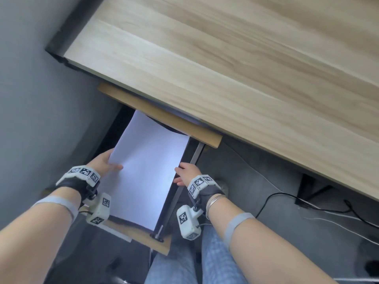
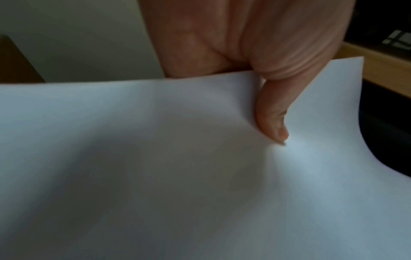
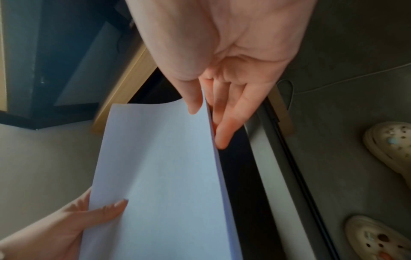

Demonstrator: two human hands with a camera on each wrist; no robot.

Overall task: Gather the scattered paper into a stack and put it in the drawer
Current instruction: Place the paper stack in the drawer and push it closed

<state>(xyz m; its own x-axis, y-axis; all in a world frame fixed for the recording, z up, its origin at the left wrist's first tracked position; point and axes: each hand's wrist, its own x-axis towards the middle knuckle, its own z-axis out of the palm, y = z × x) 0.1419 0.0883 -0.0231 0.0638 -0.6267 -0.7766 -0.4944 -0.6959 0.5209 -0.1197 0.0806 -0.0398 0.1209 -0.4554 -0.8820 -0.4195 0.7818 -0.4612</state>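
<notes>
Both our hands hold the paper stack [image 1: 143, 169] over the open drawer [image 1: 158, 245] below the table [image 1: 225, 68]: left hand [image 1: 103, 163] grip pinches its left edge, right hand [image 1: 187, 173] grip pinches its right.

It looks like a home office: a light wooden desk [image 1: 225, 64] stands against a plain grey wall [image 1: 30, 99], cables [image 1: 307, 206] lie on the grey floor [image 1: 266, 181], and soft house shoes [image 3: 391, 140] are under it.
</notes>
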